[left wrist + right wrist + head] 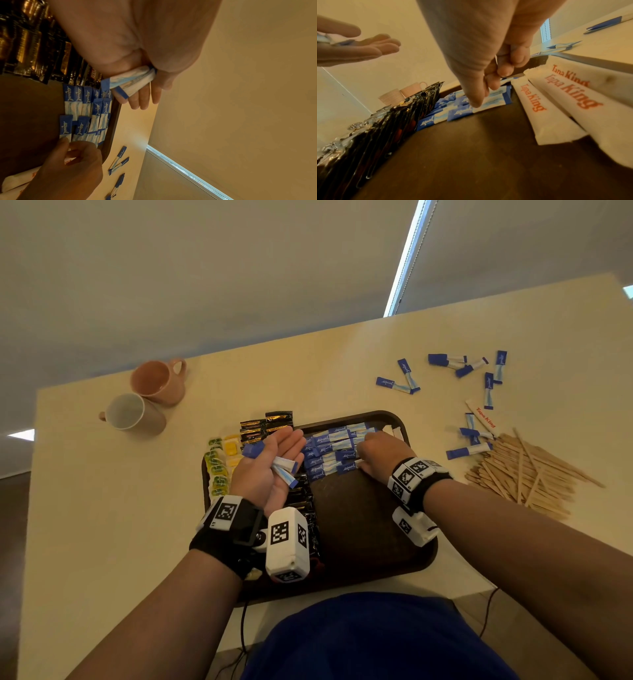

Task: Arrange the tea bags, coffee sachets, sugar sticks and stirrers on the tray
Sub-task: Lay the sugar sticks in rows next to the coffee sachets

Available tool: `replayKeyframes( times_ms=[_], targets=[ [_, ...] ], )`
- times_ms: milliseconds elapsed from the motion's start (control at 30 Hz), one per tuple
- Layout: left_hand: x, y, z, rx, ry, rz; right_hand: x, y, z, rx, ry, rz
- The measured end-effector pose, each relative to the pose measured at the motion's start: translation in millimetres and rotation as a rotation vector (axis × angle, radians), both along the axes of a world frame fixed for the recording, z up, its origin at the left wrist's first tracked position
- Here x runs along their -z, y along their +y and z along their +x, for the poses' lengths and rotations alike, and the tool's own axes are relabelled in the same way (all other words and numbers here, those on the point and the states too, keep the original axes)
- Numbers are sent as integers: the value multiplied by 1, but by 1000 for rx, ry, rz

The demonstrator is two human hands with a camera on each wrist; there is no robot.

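A dark brown tray [363, 522] lies in front of me. On it are green and yellow tea bags [217, 463] at the left, black coffee sachets [263, 426] beside them, and rows of blue-and-white sugar sticks [329, 453] at the far middle. My left hand [274, 460] hovers palm up over the sachets, its thumb clamping a few sugar sticks [284, 469] [130, 81] against the palm. My right hand [373, 450] [496, 75] is down on the rows, fingers curled, pinching one stick [505, 80] while the thumb touches another.
Loose sugar sticks [459, 364] lie on the table at the far right, with a heap of wooden stirrers [524, 470] nearer. White "Tapa King" sticks [530, 108] lie along the tray's right side. Two mugs [147, 395] stand far left. The tray's near half is bare.
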State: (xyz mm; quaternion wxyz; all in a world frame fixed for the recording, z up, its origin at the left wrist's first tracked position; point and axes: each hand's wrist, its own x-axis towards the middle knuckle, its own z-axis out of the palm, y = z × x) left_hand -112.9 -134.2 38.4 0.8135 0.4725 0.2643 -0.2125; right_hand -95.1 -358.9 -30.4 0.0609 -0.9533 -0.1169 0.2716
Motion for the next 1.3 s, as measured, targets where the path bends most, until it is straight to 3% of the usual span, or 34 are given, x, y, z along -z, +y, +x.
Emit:
replayKeyframes(
  times_ms=[400, 467, 567, 700, 833, 1033, 1167, 1300],
  targets=[
    [-1, 0, -5, 29, -10, 47, -11, 1, -6, 95, 8, 43],
    [-2, 0, -4, 27, -1, 53, -19, 4, -5, 159, -4, 143],
    [-5, -3, -3, 38, -1, 59, -39, 17, -4, 250, -61, 464],
    [-7, -6, 0, 34, 16, 29, -73, 44, -6, 157, -167, 719],
    [-7, -3, 3, 83, 52, -23, -83, 62, -7, 10, -168, 746],
    [-19, -8, -8, 18, 15, -218, -83, 65, -6, 155, -169, 809],
    [-21, -5, -8, 65, 3, -82, -76, 45, 0, 317, -194, 804],
    [-18, 4, -5, 46, 69, 25, -53, 13, -4, 326, -163, 598]
  ],
)
